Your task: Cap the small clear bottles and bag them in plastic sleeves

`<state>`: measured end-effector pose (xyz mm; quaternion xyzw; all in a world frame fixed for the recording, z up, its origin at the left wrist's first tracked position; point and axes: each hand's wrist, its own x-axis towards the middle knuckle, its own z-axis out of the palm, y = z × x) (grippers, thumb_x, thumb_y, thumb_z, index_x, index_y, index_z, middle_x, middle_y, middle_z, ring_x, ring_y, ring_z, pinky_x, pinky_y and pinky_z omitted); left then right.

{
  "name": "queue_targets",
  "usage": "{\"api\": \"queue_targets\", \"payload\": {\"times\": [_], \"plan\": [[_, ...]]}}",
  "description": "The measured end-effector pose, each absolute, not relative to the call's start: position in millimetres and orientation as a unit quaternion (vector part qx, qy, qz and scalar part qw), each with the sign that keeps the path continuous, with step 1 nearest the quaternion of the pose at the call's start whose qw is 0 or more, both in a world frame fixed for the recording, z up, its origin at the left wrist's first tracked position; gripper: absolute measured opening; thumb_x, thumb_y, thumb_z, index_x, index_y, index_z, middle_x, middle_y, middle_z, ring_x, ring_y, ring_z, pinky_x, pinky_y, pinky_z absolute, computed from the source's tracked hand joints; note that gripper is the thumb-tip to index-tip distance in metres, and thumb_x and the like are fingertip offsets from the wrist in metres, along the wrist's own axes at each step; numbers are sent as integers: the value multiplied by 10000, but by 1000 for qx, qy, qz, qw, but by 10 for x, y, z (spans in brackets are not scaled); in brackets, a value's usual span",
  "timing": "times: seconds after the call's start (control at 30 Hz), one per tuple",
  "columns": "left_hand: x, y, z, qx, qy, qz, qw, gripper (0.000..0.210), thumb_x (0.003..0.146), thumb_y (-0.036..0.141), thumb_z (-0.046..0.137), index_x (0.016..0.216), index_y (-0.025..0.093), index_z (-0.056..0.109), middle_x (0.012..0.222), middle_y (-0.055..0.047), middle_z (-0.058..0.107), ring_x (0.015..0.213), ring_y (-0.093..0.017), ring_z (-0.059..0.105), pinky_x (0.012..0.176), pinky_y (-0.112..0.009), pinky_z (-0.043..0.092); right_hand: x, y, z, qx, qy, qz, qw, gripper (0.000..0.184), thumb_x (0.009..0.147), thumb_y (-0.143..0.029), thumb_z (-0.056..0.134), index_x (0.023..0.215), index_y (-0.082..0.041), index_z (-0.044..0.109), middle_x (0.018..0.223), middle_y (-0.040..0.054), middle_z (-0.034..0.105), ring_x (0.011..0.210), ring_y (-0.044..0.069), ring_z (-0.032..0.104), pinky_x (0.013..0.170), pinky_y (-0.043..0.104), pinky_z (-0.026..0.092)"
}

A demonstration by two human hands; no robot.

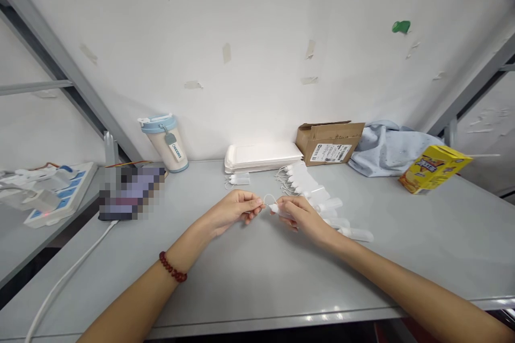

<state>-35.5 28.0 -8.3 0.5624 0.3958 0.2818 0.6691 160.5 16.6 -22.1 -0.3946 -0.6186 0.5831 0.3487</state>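
Over the middle of the grey table, my left hand [240, 208] pinches the end of a thin white cord [270, 195] between thumb and fingertips. The cord arches across to my right hand [300, 214], whose fingers are closed round a small translucent white sleeve with a white tip [274, 208]. Most of that sleeve is hidden by the fingers. Beyond and beside my right hand lies a row of similar clear sleeves [329, 204] with white tops and cord loops. A smaller clear piece with cords [240, 179] rests behind my left hand.
White flat trays [263, 156] and a cardboard box [332, 144] stand against the wall. A tumbler [171, 150], a blurred phone [131, 193] and a power strip [66, 201] are left. Right are a blue cloth [386, 144] and yellow carton [430, 169].
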Motion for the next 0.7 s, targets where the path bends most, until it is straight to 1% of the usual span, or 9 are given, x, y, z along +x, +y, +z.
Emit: {"api": "queue_targets", "payload": {"times": [0.17,0.37,0.47,0.57,0.63,0.7], "plan": [[-350,267,-80,572,399,278,661,268,767,381,601,689,126,573,627,20,468,563,-76,403,511,-209,322,1610,151,-211,-397,-618,588,339,214,742,-246,368,664,-170,552,492,-54,328,436,82,260,393,224,216],[-297,245,-102,627,447,279,574,277,773,402,560,701,135,585,638,18,484,544,-81,406,507,-218,334,1581,144,-158,-429,-604,589,321,163,708,-259,398,579,-182,460,470,-62,329,404,69,257,382,224,199],[-228,199,-152,634,459,294,548,289,779,417,535,678,147,555,616,32,467,520,-76,394,494,-214,329,1569,137,-171,-442,-582,594,336,146,690,-277,420,580,-185,446,455,-70,318,407,65,237,380,213,177],[-160,148,-211,637,454,310,541,288,787,418,520,673,154,539,598,37,467,510,-76,401,487,-210,329,1572,122,-199,-446,-574,590,350,117,684,-280,433,646,-181,482,439,-81,312,401,63,234,382,206,168],[-138,140,-233,635,447,316,546,285,794,413,512,683,153,540,597,31,483,510,-77,412,484,-210,331,1581,116,-206,-445,-584,579,353,102,683,-258,434,716,-184,495,423,-89,326,396,65,250,385,202,186],[-144,163,-233,625,432,318,568,282,796,402,514,676,148,540,611,18,505,519,-79,426,490,-213,338,1593,115,-196,-442,-597,568,355,126,688,-237,439,796,-194,485,422,-98,351,401,69,270,394,198,211]]}}
